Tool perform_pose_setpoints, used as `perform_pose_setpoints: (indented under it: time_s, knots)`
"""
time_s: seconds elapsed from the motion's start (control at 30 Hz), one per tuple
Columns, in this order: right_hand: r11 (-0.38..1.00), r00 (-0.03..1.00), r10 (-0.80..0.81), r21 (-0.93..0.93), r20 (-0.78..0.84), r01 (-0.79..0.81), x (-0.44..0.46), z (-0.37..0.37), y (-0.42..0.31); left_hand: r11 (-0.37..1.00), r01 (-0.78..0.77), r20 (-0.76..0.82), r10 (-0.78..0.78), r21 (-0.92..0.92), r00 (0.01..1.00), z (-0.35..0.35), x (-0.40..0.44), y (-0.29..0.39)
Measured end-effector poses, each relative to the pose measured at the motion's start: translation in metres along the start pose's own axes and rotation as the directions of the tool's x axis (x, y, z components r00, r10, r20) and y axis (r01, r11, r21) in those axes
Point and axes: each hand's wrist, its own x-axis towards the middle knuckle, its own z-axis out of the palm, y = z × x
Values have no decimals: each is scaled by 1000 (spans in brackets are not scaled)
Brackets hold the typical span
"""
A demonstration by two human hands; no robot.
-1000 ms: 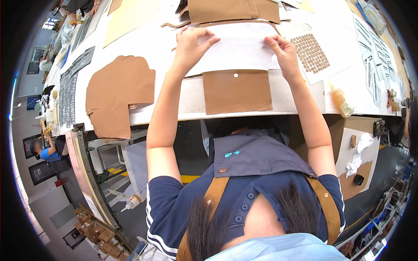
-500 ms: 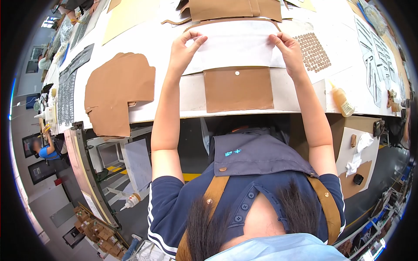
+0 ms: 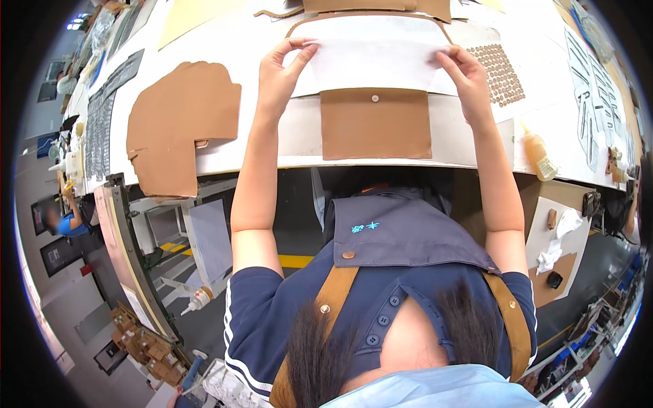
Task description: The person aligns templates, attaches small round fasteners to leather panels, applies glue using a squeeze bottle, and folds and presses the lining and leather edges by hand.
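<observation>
The apron [image 3: 415, 234] faces the near edge of the white table [image 3: 224, 47]. Just inside that edge, centred before the body, lies a brown panel [image 3: 375, 129] with a white button [image 3: 375, 98] near its far edge. A pale board [image 3: 301, 132] shows on both sides of the panel. To the right, near the table edge, is a glue bottle [image 3: 539, 156], nozzle pointing away from the body.

Beyond the panel, a white sheet [image 3: 374, 64] spans the space between both hands. The left hand [image 3: 279, 81] grips its left side, thumb and forefinger pinched together. The right hand [image 3: 471, 81] grips its right side in the same pinch; these fingertips are slightly blurred. A brown border [image 3: 367, 15] shows past the sheet's far side.

Left of the left hand lie large brown pieces [image 3: 183, 115]; farther left, black strips [image 3: 102, 129]. Beside the right hand are rows of small brown discs [image 3: 500, 75]. At the far side sits a brown stack [image 3: 381, 6].
</observation>
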Motion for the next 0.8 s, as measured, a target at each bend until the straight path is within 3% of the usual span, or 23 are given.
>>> perform_pose_setpoints:
  time_s: [0.07, 0.13, 0.27, 0.5, 0.8]
  knots:
    - [998, 1000, 24, -60, 11, -23, -19, 0, -11, 989, -95, 12, 94, 113, 995, -5, -17, 7]
    - [985, 997, -71, -158, 36, 76, -41, 1, -14, 953, -188, 34, 185, 236, 982, -9, -36, 8]
    - [844, 963, -219, -466, 155, 267, -78, 2, -19, 684, -494, 245, 434, 536, 867, -22, -71, 13]
    - [670, 920, -304, -631, 247, 390, -120, 5, -3, 579, -511, 315, 410, 635, 856, -22, -125, -4]
    - [602, 918, -283, -693, 279, 396, -139, 4, 10, 552, -506, 356, 362, 663, 862, -20, -153, -22]
